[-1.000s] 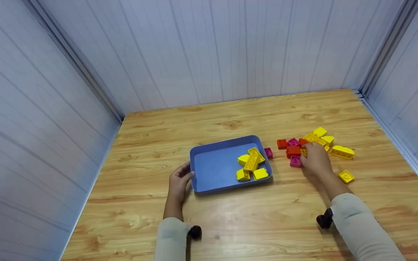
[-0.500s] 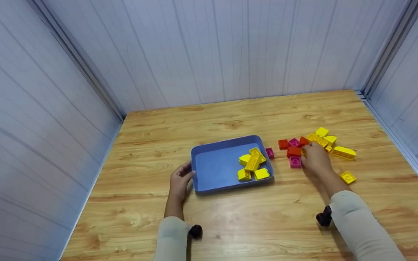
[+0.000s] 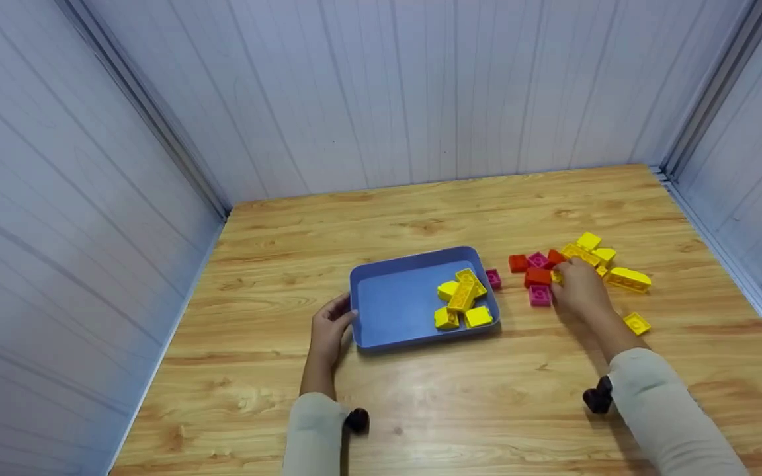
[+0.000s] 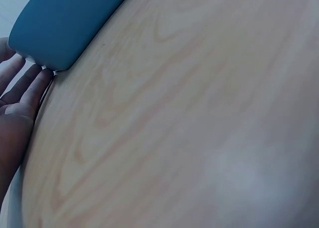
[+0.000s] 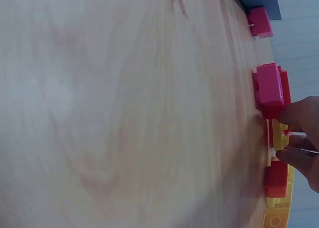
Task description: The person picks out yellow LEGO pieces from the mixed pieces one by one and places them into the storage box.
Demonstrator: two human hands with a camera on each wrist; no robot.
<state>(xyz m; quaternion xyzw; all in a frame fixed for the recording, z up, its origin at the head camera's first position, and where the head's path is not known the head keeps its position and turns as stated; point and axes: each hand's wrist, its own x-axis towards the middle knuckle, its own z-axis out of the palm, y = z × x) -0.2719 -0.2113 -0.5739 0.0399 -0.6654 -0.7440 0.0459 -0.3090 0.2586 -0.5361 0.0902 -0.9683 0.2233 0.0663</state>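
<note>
A blue tray [image 3: 394, 342] lies on the table, with several yellow toy bricks [image 3: 462, 297] in its right end. At the tray's left end is my left hand [image 3: 328, 330]; in the left wrist view its fairly straight fingers [image 4: 32, 91] touch the outside of the tray wall. My right hand [image 3: 583, 291] is at the loose bricks right of the tray. Between its thumb and fingers it pinches a yellow brick [image 5: 280, 134], seen best in the right wrist view. Close by are a red brick [image 3: 538, 277] and a pink brick [image 3: 540, 295]. My fingers partly cover the pinched brick.
More yellow bricks [image 3: 629, 279] lie beyond and right of the right hand, with a single flat yellow one [image 3: 637, 323] nearer. A pink brick [image 3: 493, 278] sits against the tray's right side. Pale panel walls [image 3: 394, 92] border the wooden table [image 3: 454, 410].
The whole view has shifted slightly. My right hand stays at the same spot among the bricks, and my left hand remains at the tray. No brick has visibly been moved.
</note>
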